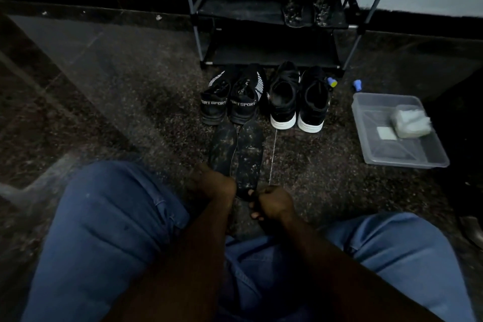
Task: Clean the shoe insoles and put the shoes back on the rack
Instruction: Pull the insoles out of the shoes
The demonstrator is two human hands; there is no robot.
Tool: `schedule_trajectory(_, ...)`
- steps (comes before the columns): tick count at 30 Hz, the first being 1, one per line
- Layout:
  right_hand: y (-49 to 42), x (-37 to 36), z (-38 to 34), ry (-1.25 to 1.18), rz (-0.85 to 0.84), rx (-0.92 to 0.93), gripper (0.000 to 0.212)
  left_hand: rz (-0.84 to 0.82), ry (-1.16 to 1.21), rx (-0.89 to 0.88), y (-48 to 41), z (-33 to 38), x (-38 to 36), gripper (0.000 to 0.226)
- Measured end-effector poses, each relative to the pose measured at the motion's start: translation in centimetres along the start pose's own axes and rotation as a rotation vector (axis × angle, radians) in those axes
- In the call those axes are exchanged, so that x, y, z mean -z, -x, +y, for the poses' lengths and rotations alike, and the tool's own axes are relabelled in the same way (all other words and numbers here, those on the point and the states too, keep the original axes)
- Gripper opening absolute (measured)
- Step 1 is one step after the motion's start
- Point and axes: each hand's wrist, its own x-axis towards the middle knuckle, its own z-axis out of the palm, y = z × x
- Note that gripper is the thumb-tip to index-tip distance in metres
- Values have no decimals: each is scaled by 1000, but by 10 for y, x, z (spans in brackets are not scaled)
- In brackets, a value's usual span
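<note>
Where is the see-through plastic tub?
In the head view, the clear plastic tub sits on the floor at right, beside the black white-soled shoes.

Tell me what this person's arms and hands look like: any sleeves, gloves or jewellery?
Both forearms are bare, with no sleeve in view. The left hand and right hand wear no gloves; the dim light shows no watch or ring. Blue jeans cover the legs.

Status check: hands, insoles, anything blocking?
Hands: right hand pinches heel of right insole; left hand on left insole, grip unclear. Both dirty, on floor. Shoe pairs stand between insoles and rack.
</note>
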Motion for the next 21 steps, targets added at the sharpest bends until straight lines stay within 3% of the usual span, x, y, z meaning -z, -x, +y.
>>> schedule_trajectory(3,-2,16,-7,219,76,84,21,57,-81,-254,13,14,2,68)
schedule_trajectory(6,-11,31,-29,222,141,150,32,-67,112,-459,16,36,5,51)
schedule_trajectory(14,-53,111,-148,-82,233,374,27,-207,400,-505,5,163,19,12)
schedule_trajectory(21,-94,184,-233,-157,245,491,21,-347,633,-485,-11,287,4,9)
